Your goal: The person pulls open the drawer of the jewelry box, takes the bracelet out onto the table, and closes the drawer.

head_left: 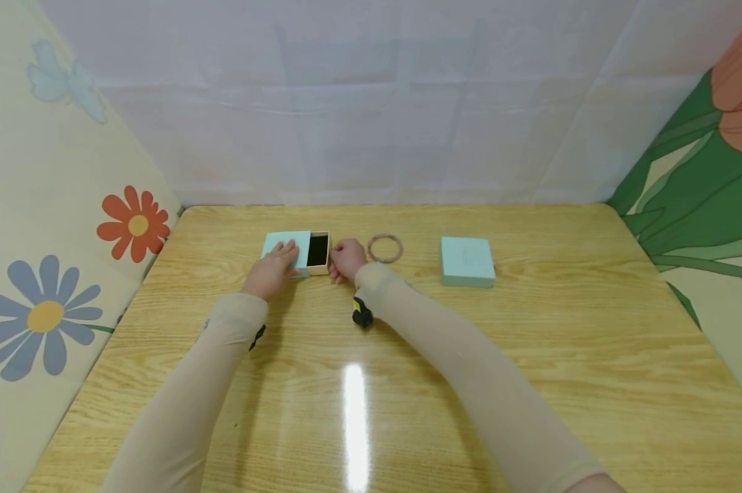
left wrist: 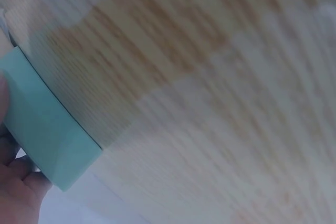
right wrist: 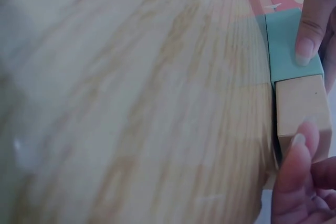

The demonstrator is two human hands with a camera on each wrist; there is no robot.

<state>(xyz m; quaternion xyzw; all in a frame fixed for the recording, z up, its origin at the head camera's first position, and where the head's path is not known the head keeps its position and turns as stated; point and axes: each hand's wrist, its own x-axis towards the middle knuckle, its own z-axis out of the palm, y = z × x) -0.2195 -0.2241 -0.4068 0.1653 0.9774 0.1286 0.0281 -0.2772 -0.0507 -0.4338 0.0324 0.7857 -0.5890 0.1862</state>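
A small drawer box lies on the table at the left, its mint sleeve partly off a beige inner drawer with a black lining. My left hand lies across the sleeve, the thumb on its near side and the fingers over it; the left wrist view shows the sleeve between them. At the drawer's right end my right hand pinches with thumb and finger; what lies between the fingertips is hidden. Just right of that hand a thin round bangle lies flat.
A second mint box, closed, stands farther right, with a small tab at its right side. The wooden table meets a white cloth backdrop at the back, with flower-patterned panels at the sides.
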